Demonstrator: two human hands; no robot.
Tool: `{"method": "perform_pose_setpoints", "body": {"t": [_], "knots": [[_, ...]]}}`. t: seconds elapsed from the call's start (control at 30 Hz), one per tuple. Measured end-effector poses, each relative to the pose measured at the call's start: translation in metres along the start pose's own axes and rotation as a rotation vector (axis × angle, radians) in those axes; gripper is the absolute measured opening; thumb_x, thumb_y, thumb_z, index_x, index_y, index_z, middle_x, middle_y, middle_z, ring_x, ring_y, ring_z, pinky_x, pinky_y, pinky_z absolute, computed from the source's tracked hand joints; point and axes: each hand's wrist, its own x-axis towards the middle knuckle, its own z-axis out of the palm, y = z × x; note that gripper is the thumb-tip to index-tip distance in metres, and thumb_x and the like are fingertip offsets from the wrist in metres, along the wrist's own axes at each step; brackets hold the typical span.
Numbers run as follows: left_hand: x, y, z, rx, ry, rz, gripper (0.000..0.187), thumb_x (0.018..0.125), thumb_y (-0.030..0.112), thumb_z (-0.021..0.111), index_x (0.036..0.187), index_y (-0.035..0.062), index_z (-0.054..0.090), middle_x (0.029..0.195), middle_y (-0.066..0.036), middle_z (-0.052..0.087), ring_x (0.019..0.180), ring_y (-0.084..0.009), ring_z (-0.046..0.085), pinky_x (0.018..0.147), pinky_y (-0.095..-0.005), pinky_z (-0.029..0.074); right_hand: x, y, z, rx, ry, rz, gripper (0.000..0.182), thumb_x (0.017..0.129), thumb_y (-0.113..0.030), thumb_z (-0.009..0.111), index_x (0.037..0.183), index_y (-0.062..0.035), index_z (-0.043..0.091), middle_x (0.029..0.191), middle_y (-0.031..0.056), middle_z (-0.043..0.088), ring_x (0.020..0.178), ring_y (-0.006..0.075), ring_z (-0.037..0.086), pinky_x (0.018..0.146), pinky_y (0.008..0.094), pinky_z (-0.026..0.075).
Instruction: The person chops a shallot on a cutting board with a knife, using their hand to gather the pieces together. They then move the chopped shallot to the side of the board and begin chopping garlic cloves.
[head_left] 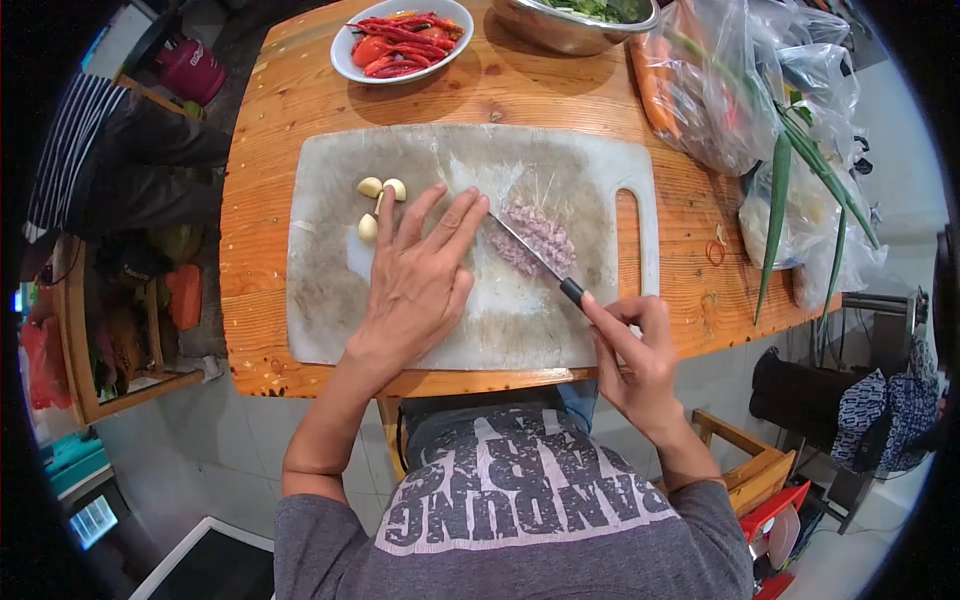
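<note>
My left hand [422, 262] is spread over the cutting board [330, 310] with fingers extended. Its outer fingers reach several peeled garlic cloves [368, 229] on the left of the board, and its index fingertip lies right at the tip of the knife [527, 246]. Gripped by its black handle in my right hand [636, 358], the knife slants up to the left across a heap of finely chopped shallot [540, 232]. Chopped bits lie on both sides of the blade.
Behind the board stand a white bowl of red chillies and tomatoes [402, 44] and a metal bowl of greens [585, 35]. Plastic bags with carrots [700, 95] and green leaves [775, 210] fill the right side. A person [120, 150] stands at the left.
</note>
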Motion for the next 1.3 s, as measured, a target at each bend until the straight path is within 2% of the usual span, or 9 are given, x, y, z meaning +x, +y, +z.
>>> {"method": "perform_pose_setpoints", "body": {"t": [0.1, 0.23, 0.4, 0.5, 0.6, 0.8, 1.0, 1.17, 1.3], "knots": [[0.002, -0.002, -0.001, 0.002, -0.019, 0.001, 0.072, 0.081, 0.005, 0.051, 0.152, 0.0099, 0.047, 0.155, -0.004, 0.05, 0.145, -0.0321, 0.037, 0.128, -0.0558, 0.008, 0.007, 0.007, -0.004, 0.108, 0.004, 0.076, 0.051, 0.076, 0.012, 0.071, 0.124, -0.0049, 0.073, 0.09, 0.011, 0.058, 0.081, 0.0268, 0.054, 0.072, 0.0361, 0.046], [0.007, 0.003, -0.004, -0.003, 0.008, -0.003, 0.072, 0.081, 0.005, 0.05, 0.153, 0.0097, 0.047, 0.155, -0.004, 0.05, 0.146, -0.032, 0.036, 0.128, -0.0556, 0.009, 0.033, 0.013, -0.027, 0.053, 0.006, 0.004, 0.05, 0.076, 0.012, 0.072, 0.123, -0.0062, 0.074, 0.091, 0.0107, 0.058, 0.082, 0.0261, 0.055, 0.072, 0.036, 0.047], [0.005, -0.001, 0.001, 0.003, 0.019, -0.036, 0.071, 0.083, 0.005, 0.05, 0.153, 0.0096, 0.046, 0.156, -0.003, 0.05, 0.147, -0.0314, 0.035, 0.128, -0.0549, 0.008, 0.032, 0.042, -0.013, 0.054, -0.077, -0.069, 0.052, 0.076, 0.013, 0.071, 0.124, -0.0052, 0.073, 0.093, 0.0108, 0.058, 0.083, 0.0254, 0.055, 0.072, 0.0347, 0.048], [0.008, 0.001, -0.001, 0.046, -0.01, -0.029, 0.069, 0.084, 0.005, 0.05, 0.153, 0.0093, 0.046, 0.156, -0.003, 0.049, 0.148, -0.0308, 0.034, 0.128, -0.0547, 0.007, 0.021, 0.037, -0.009, 0.054, -0.105, -0.102, 0.056, 0.075, 0.013, 0.071, 0.128, -0.0043, 0.071, 0.094, 0.011, 0.058, 0.083, 0.0256, 0.054, 0.071, 0.0338, 0.048], [0.006, 0.001, 0.003, 0.049, 0.004, -0.009, 0.067, 0.086, 0.006, 0.05, 0.153, 0.0087, 0.047, 0.157, -0.003, 0.049, 0.149, -0.0309, 0.033, 0.128, -0.0547, 0.006, 0.022, 0.023, -0.016, 0.008, -0.026, -0.127, 0.056, 0.075, 0.014, 0.07, 0.128, -0.0037, 0.07, 0.095, 0.0111, 0.058, 0.082, 0.0261, 0.054, 0.072, 0.0348, 0.048], [0.007, 0.002, 0.003, 0.028, -0.004, -0.037, 0.065, 0.089, 0.007, 0.05, 0.154, 0.0096, 0.045, 0.159, -0.002, 0.047, 0.15, -0.0319, 0.032, 0.127, -0.0565, 0.006, 0.015, 0.026, -0.005, 0.01, -0.064, -0.094, 0.057, 0.074, 0.013, 0.071, 0.128, -0.0042, 0.07, 0.094, 0.0107, 0.06, 0.082, 0.0261, 0.054, 0.069, 0.0359, 0.046], [0.009, 0.005, 0.001, 0.002, 0.014, -0.02, 0.067, 0.09, 0.006, 0.048, 0.156, 0.0102, 0.042, 0.162, -0.002, 0.042, 0.152, -0.0323, 0.03, 0.127, -0.0582, 0.006, 0.041, 0.025, -0.039, 0.021, -0.027, -0.115, 0.056, 0.074, 0.013, 0.071, 0.127, -0.006, 0.071, 0.094, 0.0103, 0.062, 0.082, 0.0255, 0.055, 0.069, 0.0355, 0.046], [0.01, -0.001, 0.001, 0.003, -0.023, -0.038, 0.067, 0.091, 0.009, 0.048, 0.158, 0.0111, 0.04, 0.164, -0.002, 0.04, 0.154, -0.0316, 0.026, 0.127, -0.058, 0.006, 0.023, 0.054, -0.006, 0.067, -0.086, -0.024, 0.057, 0.075, 0.012, 0.071, 0.129, -0.0061, 0.071, 0.094, 0.0114, 0.059, 0.083, 0.0255, 0.056, 0.071, 0.0373, 0.047], [0.007, 0.0, 0.003, -0.013, -0.044, -0.045, 0.065, 0.094, 0.013, 0.047, 0.158, 0.0115, 0.038, 0.164, -0.002, 0.039, 0.154, -0.0313, 0.025, 0.127, -0.058, 0.005, 0.011, 0.028, -0.002, 0.028, -0.106, -0.14, 0.057, 0.075, 0.013, 0.069, 0.129, -0.0034, 0.07, 0.095, 0.0129, 0.059, 0.085, 0.0268, 0.055, 0.072, 0.0379, 0.047]]}}
